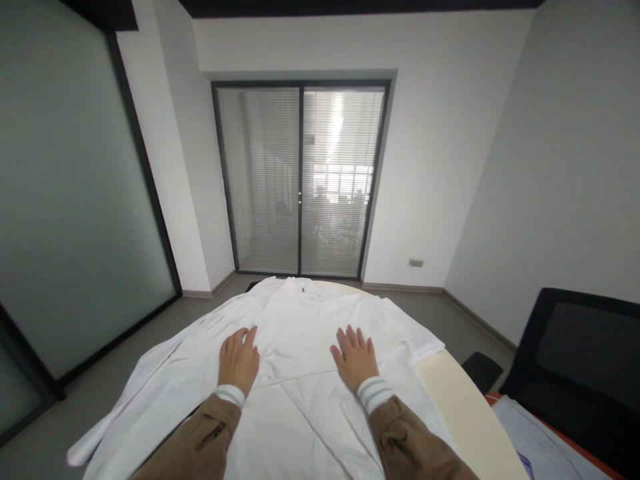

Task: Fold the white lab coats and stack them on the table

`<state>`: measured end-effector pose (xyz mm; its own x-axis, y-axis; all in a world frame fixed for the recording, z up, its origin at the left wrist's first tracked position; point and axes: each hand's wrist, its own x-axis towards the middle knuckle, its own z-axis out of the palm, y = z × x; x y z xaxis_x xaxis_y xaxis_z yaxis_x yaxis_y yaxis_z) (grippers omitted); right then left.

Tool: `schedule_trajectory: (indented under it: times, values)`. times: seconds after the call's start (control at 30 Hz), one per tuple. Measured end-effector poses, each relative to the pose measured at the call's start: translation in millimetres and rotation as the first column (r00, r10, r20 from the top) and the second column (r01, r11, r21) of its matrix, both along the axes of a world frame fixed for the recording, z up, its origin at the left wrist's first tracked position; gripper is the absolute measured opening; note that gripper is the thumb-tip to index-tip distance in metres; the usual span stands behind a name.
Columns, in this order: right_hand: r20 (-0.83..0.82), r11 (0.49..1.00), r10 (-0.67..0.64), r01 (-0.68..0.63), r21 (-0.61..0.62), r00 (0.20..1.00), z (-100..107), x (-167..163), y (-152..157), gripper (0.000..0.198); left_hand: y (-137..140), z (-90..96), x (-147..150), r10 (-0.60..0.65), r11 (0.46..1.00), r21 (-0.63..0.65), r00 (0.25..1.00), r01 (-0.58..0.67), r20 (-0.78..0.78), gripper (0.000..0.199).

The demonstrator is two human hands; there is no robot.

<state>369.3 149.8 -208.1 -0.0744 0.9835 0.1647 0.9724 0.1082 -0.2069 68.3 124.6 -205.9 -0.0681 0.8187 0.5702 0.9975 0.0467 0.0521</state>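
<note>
A white garment [300,320] lies spread flat over a pale table [465,407], its collar at the far end and a sleeve trailing off to the lower left. My left hand [239,359] rests palm down on the cloth left of centre, fingers apart. My right hand [356,357] lies flat on the cloth right of centre, fingers spread. Neither hand holds anything. Both arms wear brown sleeves with striped white cuffs.
A black chair [580,367] stands at the right, with papers [530,433] beside it at the table's lower right. Glass sliding doors with blinds [300,180] face me. A frosted glass wall [65,200] runs along the left.
</note>
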Motion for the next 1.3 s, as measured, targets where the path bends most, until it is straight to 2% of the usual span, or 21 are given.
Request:
schedule_trajectory:
  times: [0.07,0.13,0.17,0.23,0.33,0.43,0.5,0.53,0.6,0.67,0.77,0.87,0.93,1.03,1.13,1.3]
  values:
    - [0.051,0.973,-0.193,0.184,0.143,0.980,1,8,5,0.065,0,1.6,0,-0.010,1.000,-0.025,1.000,0.011,0.021,0.044]
    - [0.092,0.922,-0.347,0.322,0.213,0.933,-1,18,8,0.069,0,2.2,1,-0.009,0.999,-0.043,0.999,0.011,0.035,0.044]
    - [0.112,0.907,-0.399,0.374,0.195,0.910,-2,23,9,0.070,1,2.2,1,-0.001,0.999,-0.048,0.999,0.003,0.038,0.044]
    - [0.147,0.890,-0.455,0.448,0.080,0.878,-3,31,9,0.071,1,1.5,2,0.026,0.998,-0.058,0.999,-0.023,0.044,0.046]
    - [0.150,0.884,-0.448,0.462,-0.077,0.881,4,32,7,0.071,2,0.4,2,0.060,0.995,-0.079,0.997,-0.057,0.047,0.048]
    - [0.090,0.950,-0.290,0.298,-0.096,0.953,20,21,2,0.068,2,-0.2,2,0.066,0.994,-0.096,0.996,-0.060,0.053,0.049]
    - [0.005,0.996,-0.055,0.055,-0.071,0.998,29,9,-3,0.066,1,-0.6,1,0.062,0.993,-0.102,0.996,-0.054,0.072,0.050]
    - [-0.044,0.996,0.077,-0.079,-0.051,0.996,31,2,-6,0.065,1,-0.8,1,0.057,0.993,-0.106,0.995,-0.048,0.084,0.050]
    - [-0.118,0.950,0.305,-0.310,-0.027,0.945,28,-11,-13,0.065,0,-1.1,1,0.044,0.993,-0.110,0.993,-0.032,0.107,0.051]
    - [-0.136,0.900,0.423,-0.433,-0.057,0.896,22,-21,-20,0.066,-2,-0.7,2,0.029,0.994,-0.107,0.991,-0.015,0.129,0.052]
    - [-0.112,0.866,0.466,-0.479,-0.146,0.878,14,-27,-28,0.069,-3,3.5,4,0.029,0.994,-0.113,0.981,-0.008,0.192,0.052]
    - [-0.110,0.848,0.491,-0.503,-0.168,0.864,17,-25,-31,0.066,0,14.0,-2,0.091,0.982,-0.186,0.947,-0.034,0.309,0.061]
    - [-0.123,0.802,0.566,-0.579,-0.147,0.815,22,-23,-32,0.061,3,23.6,-11,0.143,0.958,-0.285,0.912,-0.030,0.384,0.071]
    - [-0.162,0.719,0.667,-0.685,-0.117,0.727,26,-21,-33,0.054,7,38.7,-30,0.128,0.897,-0.431,0.873,0.100,0.470,0.078]
    - [-0.197,0.706,0.673,-0.698,-0.117,0.713,25,-21,-33,0.052,6,51.3,-45,0.067,0.869,-0.454,0.863,0.196,0.500,0.066]
    - [-0.202,0.711,0.670,-0.696,-0.104,0.714,22,-21,-32,0.052,2,64.0,-45,0.031,0.867,-0.433,0.840,0.248,0.541,0.048]
